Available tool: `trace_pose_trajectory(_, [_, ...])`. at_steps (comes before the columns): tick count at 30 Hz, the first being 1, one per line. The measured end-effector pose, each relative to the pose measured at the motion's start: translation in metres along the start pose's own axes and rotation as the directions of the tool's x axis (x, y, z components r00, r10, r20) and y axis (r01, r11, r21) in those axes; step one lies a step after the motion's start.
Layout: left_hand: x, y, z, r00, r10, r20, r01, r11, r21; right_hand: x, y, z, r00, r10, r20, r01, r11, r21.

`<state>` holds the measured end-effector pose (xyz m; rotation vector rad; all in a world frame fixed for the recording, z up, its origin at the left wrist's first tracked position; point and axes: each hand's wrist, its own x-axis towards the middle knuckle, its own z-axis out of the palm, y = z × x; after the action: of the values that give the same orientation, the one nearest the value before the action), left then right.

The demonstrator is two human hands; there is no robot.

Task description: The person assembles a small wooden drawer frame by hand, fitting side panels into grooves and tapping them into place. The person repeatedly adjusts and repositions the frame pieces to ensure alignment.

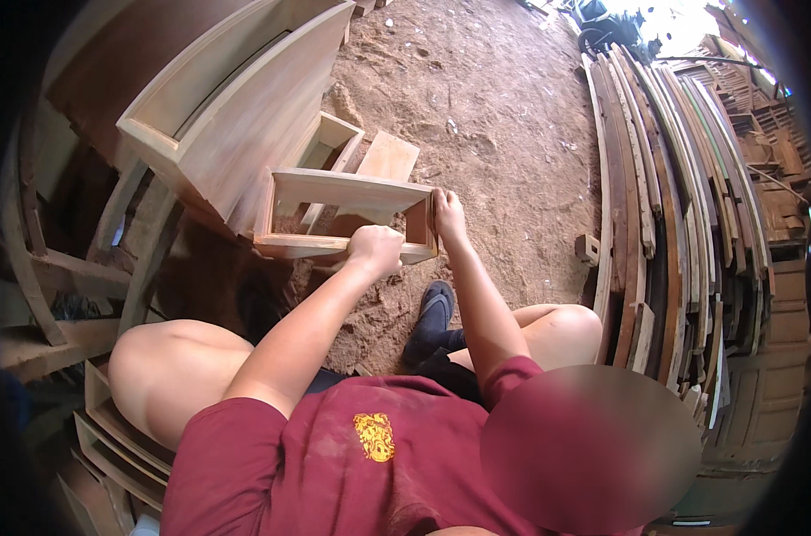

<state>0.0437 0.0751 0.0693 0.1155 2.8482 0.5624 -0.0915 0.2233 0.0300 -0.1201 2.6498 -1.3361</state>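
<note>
A bottomless rectangular wooden drawer frame (352,189) stands in front of me, its open side facing up. My left hand (376,249) is closed over the frame's near rim, right of its middle; whatever lies under the fingers is hidden. At the right end, my right hand (449,216) grips the far corner, with the fingertips partly out of sight. Beyond the held frame sits a second wooden frame (341,136). A flat pale board (389,156) lies on the ground beside that one.
A large wooden cabinet (254,98) rises at the left, close to the drawer frame. Stacked long planks (656,196) line the right side, with a small wooden block (588,248) near them. Dirt ground (504,134) runs between. My sandalled foot (430,317) is below the frame.
</note>
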Motion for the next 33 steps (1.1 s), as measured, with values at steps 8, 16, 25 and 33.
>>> trace_pose_trajectory(8, [0.002, 0.000, 0.002, 1.000, 0.006, 0.000, -0.006, 1.000, 0.006, -0.019, 0.016, 0.003, 0.998, 0.058, -0.035, -0.059, 0.998, -0.031])
trace_pose_trajectory(16, [0.002, 0.003, 0.006, 0.997, 0.044, -0.069, -0.043, 0.999, 0.012, 0.016, -0.003, -0.001, 0.994, 0.109, 0.034, -0.109, 0.994, 0.023])
trace_pose_trajectory(25, [-0.002, 0.000, 0.009, 0.993, 0.083, -0.083, -0.081, 0.996, 0.029, -0.003, 0.033, 0.002, 0.997, -0.076, 0.019, 0.073, 0.987, 0.143])
trace_pose_trajectory(33, [-0.001, 0.000, 0.017, 0.973, 0.147, -0.177, -0.136, 0.988, 0.070, 0.024, 0.010, 0.005, 0.975, -0.219, -0.043, 0.222, 0.970, 0.103])
